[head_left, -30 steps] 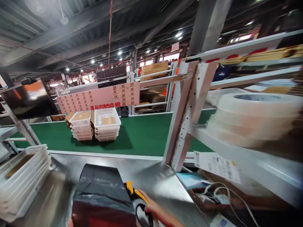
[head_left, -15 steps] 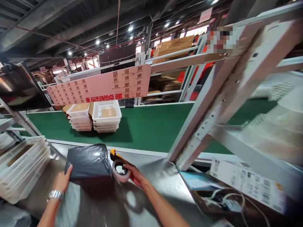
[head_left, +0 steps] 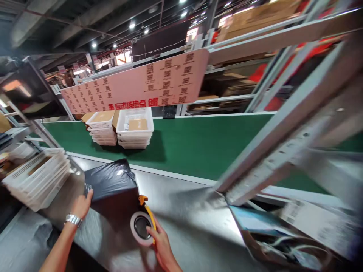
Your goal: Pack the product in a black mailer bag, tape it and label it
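A box-shaped package wrapped in black plastic (head_left: 112, 181) rests on the metal worktop, its top face glossy and creased. My left hand (head_left: 81, 206), with a silver watch at the wrist, grips the package's left edge; the thumb shows along that side. Just right of the package, my right hand (head_left: 161, 241) is closed around a tape dispenser (head_left: 153, 217) with a yellow frame and an orange-yellow head. Its roll of tape (head_left: 133, 228) faces left, and my thumb reaches over the roll's core. The dispenser's head is close to the package's right side.
Beyond the metal worktop (head_left: 195, 223) runs a green conveyor belt (head_left: 195, 147) carrying stacked white baskets (head_left: 136, 130). More white baskets (head_left: 42, 177) lean at the left. A slanted metal post (head_left: 272, 151) and a box with cables (head_left: 283, 241) stand at the right.
My right hand has drawn down and nearer, turning the tape dispenser more upright. My left hand stays at the package's left side. The whole view has shifted and tilted.
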### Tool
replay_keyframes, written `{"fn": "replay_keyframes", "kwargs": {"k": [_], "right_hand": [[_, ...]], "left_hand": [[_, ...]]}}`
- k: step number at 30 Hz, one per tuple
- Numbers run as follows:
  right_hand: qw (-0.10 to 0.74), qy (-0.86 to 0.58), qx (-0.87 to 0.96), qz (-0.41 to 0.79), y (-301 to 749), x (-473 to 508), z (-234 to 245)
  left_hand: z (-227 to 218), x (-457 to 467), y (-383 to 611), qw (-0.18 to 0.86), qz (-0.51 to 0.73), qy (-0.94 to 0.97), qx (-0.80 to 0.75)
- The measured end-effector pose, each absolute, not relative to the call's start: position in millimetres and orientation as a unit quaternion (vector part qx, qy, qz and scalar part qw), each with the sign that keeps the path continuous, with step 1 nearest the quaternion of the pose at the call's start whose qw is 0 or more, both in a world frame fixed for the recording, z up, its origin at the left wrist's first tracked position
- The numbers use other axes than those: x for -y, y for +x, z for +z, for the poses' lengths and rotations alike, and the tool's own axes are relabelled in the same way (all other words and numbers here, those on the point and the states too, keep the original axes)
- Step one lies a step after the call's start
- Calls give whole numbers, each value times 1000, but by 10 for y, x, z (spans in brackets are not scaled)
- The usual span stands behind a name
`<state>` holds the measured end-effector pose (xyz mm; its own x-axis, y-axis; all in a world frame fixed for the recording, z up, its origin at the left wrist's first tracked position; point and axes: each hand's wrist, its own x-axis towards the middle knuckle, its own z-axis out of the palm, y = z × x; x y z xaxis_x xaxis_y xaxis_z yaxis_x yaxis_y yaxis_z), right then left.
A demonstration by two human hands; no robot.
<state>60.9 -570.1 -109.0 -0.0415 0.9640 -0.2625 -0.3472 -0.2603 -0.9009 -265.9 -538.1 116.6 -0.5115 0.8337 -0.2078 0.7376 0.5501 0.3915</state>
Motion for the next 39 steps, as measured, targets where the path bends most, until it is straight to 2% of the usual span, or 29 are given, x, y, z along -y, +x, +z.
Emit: {"fn": "replay_keyframes", "kwargs": {"k": [3,7,9,11,13,15,20,24,28,32,39], "right_hand": [[525,-490,286,634,694,5292,-1037],[515,-484,332,625,794,4780,-952],[515,-482,321,632,789,4682,-887],[528,-475,275,648,742,4727,-794],[545,-469,231,655,675,4907,-695],[552,-468,216,655,615,5217,-639],[539,-480,205,662,342,6475,-784],[547,-464,179,673,-333,7318,-850],[609,-470,126,626,-1012,7432,-761],[666,-495,67,554,-1223,7250,-643],[682,-540,59,490,-1669,7582,-664]], "left_hand": [[1063,5757,-2249,232,129,486,-833],[1115,6089,-1875,307,152,527,-777],[1281,6170,-1884,273,142,571,-761],[1478,6160,-2013,184,153,606,-759],[1622,6026,-2202,76,180,630,-751],[1660,5789,-2377,15,166,673,-720],[1517,5281,-2580,84,17,729,-680],[1547,5242,-2610,59,-28,743,-666],[1593,5456,-2537,57,-22,758,-650],[1545,5802,-2533,77,4,767,-637],[1482,5904,-2767,73,-14,810,-581]]}}
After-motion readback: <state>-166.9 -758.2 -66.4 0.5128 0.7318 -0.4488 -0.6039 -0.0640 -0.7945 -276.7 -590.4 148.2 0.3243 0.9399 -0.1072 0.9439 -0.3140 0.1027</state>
